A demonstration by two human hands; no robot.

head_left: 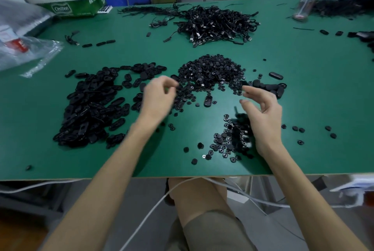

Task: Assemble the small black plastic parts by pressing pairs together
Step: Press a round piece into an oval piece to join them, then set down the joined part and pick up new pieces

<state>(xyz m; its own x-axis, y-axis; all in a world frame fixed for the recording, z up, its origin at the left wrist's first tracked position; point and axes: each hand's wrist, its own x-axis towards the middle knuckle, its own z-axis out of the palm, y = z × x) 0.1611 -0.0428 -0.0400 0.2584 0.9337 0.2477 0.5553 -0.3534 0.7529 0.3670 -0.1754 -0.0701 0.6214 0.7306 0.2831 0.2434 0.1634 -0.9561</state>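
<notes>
Mostly round, glossy black parts (210, 72) lie heaped; left hand (159, 96) and right hand (263, 111) curl fingers loosely, grasp unclear.

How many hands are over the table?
2: left hand between the oval-part pile and the central round-part heap; right hand above the nearer round parts. No others visible.

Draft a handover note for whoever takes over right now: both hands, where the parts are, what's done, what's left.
Left hand: fingertips pinched at the edge of the central heap of small round black plastic discs; blur hides any part in it.
Right hand: loosely curled, seemingly empty, above the near scatter of discs.
Pile of oval black plastic shells: left on the green table.
Done: perhaps the few oval pieces right of the heap.
Left: nearly all of both piles.
</notes>
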